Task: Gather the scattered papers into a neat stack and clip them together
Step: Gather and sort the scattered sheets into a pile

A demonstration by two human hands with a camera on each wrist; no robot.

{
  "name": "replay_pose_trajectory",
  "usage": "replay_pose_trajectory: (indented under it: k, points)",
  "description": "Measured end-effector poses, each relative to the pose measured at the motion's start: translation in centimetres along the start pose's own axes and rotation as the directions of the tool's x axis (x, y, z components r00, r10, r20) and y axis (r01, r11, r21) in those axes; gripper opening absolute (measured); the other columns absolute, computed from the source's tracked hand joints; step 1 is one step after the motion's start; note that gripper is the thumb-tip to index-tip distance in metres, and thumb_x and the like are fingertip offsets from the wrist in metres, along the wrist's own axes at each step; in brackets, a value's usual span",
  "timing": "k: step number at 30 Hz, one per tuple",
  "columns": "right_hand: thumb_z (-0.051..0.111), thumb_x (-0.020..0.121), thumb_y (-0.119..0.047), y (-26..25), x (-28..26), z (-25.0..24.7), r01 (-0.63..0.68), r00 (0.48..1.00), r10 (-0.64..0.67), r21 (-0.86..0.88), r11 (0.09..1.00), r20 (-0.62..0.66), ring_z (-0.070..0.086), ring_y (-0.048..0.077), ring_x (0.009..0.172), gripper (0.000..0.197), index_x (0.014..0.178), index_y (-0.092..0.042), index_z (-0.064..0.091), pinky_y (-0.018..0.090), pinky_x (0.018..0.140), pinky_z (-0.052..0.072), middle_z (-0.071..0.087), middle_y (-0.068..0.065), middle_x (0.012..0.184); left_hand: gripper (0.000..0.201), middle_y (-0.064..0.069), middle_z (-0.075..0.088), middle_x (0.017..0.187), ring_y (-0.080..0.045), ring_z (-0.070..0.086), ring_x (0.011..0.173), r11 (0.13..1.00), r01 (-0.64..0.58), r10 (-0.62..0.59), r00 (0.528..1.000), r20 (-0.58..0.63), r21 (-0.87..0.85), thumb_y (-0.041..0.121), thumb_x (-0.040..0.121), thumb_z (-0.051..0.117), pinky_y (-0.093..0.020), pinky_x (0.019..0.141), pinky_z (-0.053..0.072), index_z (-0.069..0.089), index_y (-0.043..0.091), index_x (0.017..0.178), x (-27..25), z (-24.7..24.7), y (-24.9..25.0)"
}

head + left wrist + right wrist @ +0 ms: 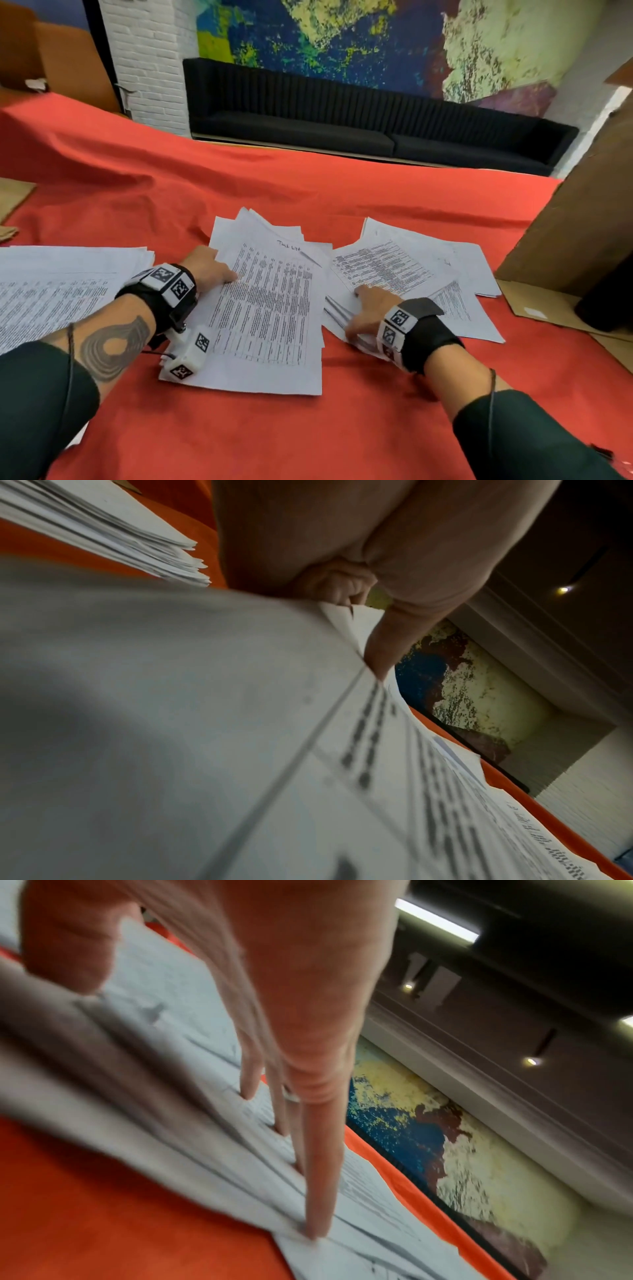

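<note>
White printed papers lie in three groups on the red cloth (342,428). My left hand (212,270) pinches the left edge of the middle pile (274,308). Its thumb (387,642) lies on top of that pile (171,723) and its fingers curl under the edge. My right hand (366,315) rests on the fanned right pile (394,270). Its straight fingers (318,1177) press down on those sheets (171,1069), with the thumb at their near edge. A third, tidier stack (61,284) lies at the far left, also seen in the left wrist view (103,528).
A tall cardboard box (565,240) stands at the right, with flat cardboard (548,308) at its foot touching the right pile's corner. Brown paper (13,205) lies at the left edge. A black sofa (342,120) runs behind the table.
</note>
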State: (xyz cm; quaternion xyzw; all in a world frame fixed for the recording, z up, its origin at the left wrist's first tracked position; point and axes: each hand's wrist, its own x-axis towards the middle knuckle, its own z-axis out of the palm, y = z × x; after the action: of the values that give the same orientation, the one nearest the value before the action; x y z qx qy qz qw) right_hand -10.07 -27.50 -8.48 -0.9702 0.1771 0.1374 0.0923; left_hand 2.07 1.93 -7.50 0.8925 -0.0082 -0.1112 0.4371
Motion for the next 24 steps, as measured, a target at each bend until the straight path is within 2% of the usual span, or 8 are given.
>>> replay_pose_trajectory:
  k: [4,10,15,17,19,20,22,24]
  points:
    - [0.058,0.081,-0.041,-0.6,0.6,-0.2,-0.036,0.992,0.037,0.008,0.999,-0.122,0.062,0.025,0.08,0.026,0.094,-0.018,0.06,0.032,0.073,0.054,0.061,0.001,0.085,0.021,-0.013,0.069,0.099,-0.026,0.064,0.088,1.0,-0.01,0.01,1.0,-0.029,0.002,0.005,0.091,0.073,-0.029,0.077,0.044,0.073,-0.003,0.111,-0.6,-1.4,-0.3]
    - [0.055,0.101,-0.041,1.3,0.6,-4.8,-0.03,0.968,0.086,0.229,0.973,-0.237,0.067,0.032,0.089,0.04,0.09,-0.003,0.065,0.028,0.06,0.042,0.068,0.013,0.091,0.085,-0.008,0.057,0.123,-0.027,0.062,0.086,0.975,-0.159,0.141,0.983,-0.117,-0.155,-0.009,0.091,0.064,-0.028,0.06,0.045,0.027,0.025,0.159,-0.3,-2.4,-0.7]
    - [0.051,0.104,-0.044,1.0,-3.5,-8.8,0.295,0.802,0.101,0.537,0.79,-0.589,0.05,0.022,0.068,0.047,0.07,-0.013,0.061,0.034,0.06,0.033,0.054,0.007,0.07,0.045,-0.008,0.057,0.065,-0.014,0.033,0.039,0.986,-0.151,0.154,0.987,0.051,-0.064,-0.009,0.091,0.049,-0.018,0.041,0.027,0.082,0.021,0.098,-0.2,-0.4,0.3]
    - [0.055,0.102,-0.041,-0.3,-5.4,-8.5,0.523,0.737,-0.038,0.534,0.665,-0.674,0.048,0.016,0.064,0.039,0.068,-0.022,0.058,0.031,0.06,0.037,0.053,-0.006,0.068,0.043,-0.012,0.073,0.078,-0.02,0.045,0.048,0.991,-0.12,0.126,0.987,0.102,-0.065,-0.001,0.089,0.049,-0.021,0.048,0.037,0.084,0.024,0.082,-0.8,1.1,1.4]
    - [0.064,0.095,-0.027,-1.4,-7.0,-6.8,0.666,0.708,-0.271,0.489,0.563,-0.652,0.064,0.007,0.091,0.018,0.094,-0.043,0.074,0.029,0.076,0.052,0.069,-0.016,0.102,0.026,-0.011,0.08,0.097,-0.028,0.062,0.068,0.979,-0.114,0.135,0.984,0.118,-0.171,0.013,0.088,0.059,-0.032,0.066,0.052,0.084,0.022,0.089,-1.5,2.2,2.6]
    - [0.066,0.092,-0.017,-1.8,-7.7,-5.8,0.704,0.687,-0.396,0.421,0.573,-0.609,0.061,0.003,0.114,0.039,0.111,-0.051,0.072,0.026,0.092,0.053,0.063,-0.017,0.13,0.019,-0.006,0.08,0.087,-0.023,0.069,0.071,0.963,-0.078,0.115,0.985,0.13,-0.259,0.019,0.091,0.064,-0.031,0.071,0.057,0.081,0.013,0.097,-1.3,2.4,3.0]
    - [0.06,0.088,-0.007,-2.0,-8.7,-3.8,0.735,0.662,-0.605,0.226,0.639,-0.443,0.044,-0.005,0.132,0.059,0.125,-0.052,0.066,0.014,0.11,0.039,0.041,-0.017,0.156,0.04,0.01,0.073,0.06,0.001,0.069,0.059,0.92,-0.01,0.084,0.982,0.171,-0.391,0.041,0.1,0.057,-0.017,0.068,0.055,0.071,0.006,0.113,-0.7,2.1,4.0]
    - [0.054,0.082,-0.015,-1.6,-9.3,-1.8,0.751,0.653,-0.706,0.11,0.651,-0.274,0.034,-0.001,0.14,0.059,0.125,-0.054,0.066,0.015,0.118,0.025,0.034,-0.021,0.159,0.073,0.006,0.078,0.076,-0.005,0.073,0.068,0.832,0.097,0.111,0.936,0.335,-0.547,0.073,0.081,0.056,-0.028,0.076,0.058,0.071,0.013,0.12,-0.9,1.7,5.4]
